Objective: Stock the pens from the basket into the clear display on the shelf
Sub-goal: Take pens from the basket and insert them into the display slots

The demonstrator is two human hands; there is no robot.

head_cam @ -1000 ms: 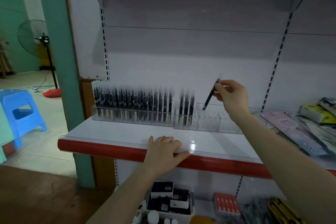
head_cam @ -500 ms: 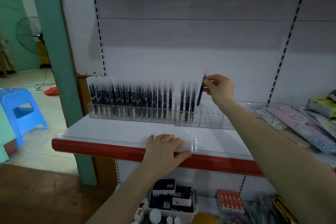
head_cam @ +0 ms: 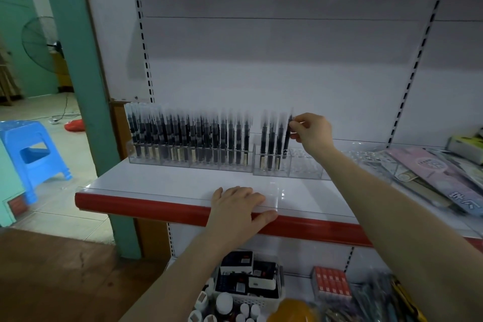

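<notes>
Your right hand [head_cam: 311,133] has swung the pen [head_cam: 287,138] from a tilt to near upright and lowered it; now it pinches the cap end, tip down in the clear display [head_cam: 303,167] near the shelf [head_cam: 183,180] back edge, beside three stocked pens. Nearly seated. Long axis vertical, cap up. Left hand [head_cam: 239,206] rests spread on the front edge.

Your view reads dim and grey at the shelf back panel [head_cam: 274,42], brighter daylight from the doorway floor [head_cam: 65,144] at left, glare on the shelf lip [head_cam: 279,191] — pen caps [head_cam: 188,115] smeared, edges bowed.
</notes>
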